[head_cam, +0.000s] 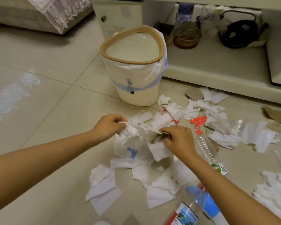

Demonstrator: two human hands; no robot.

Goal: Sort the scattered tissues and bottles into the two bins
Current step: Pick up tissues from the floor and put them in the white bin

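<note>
Bottles (206,207) lie nearest, by my right arm. Both hands are closed on tissues (136,132): left hand (108,127) pinching a wad, right hand (178,138) clutching more. I should bunch them tight, then carry them to the bin (133,62) beyond.

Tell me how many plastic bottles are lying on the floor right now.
3: a clear bottle right of the right hand, a blue-labelled bottle under that forearm, and a red-labelled bottle at the bottom edge. Tissues may hide others.
</note>
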